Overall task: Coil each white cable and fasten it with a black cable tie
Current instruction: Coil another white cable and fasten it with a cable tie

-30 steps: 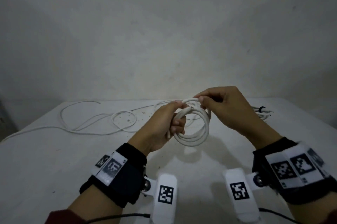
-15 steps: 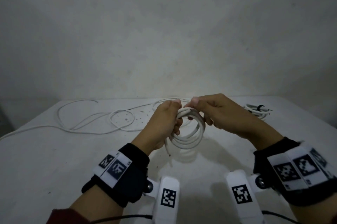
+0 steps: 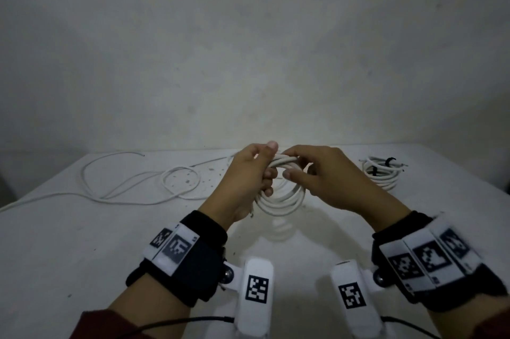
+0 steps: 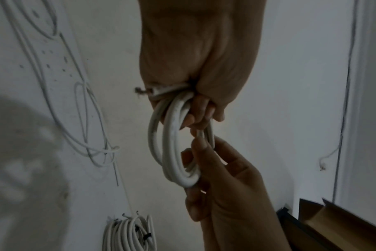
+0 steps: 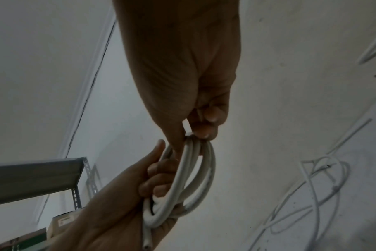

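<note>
A coil of white cable hangs above the middle of the white table. My left hand grips one side of the coil, fingers curled round its loops, and a bare cable end sticks out below the fist. My right hand pinches the top of the coil between thumb and fingers. No black tie shows on this coil.
A loose white cable sprawls over the far left of the table. At the far right lies a coiled bundle bound with black ties. A metal shelf and a cardboard box stand off the table.
Both hands have come closer together on the coil and moved slightly toward the wall. The right hand's fingers have shifted from the coil's top right to its top centre.
</note>
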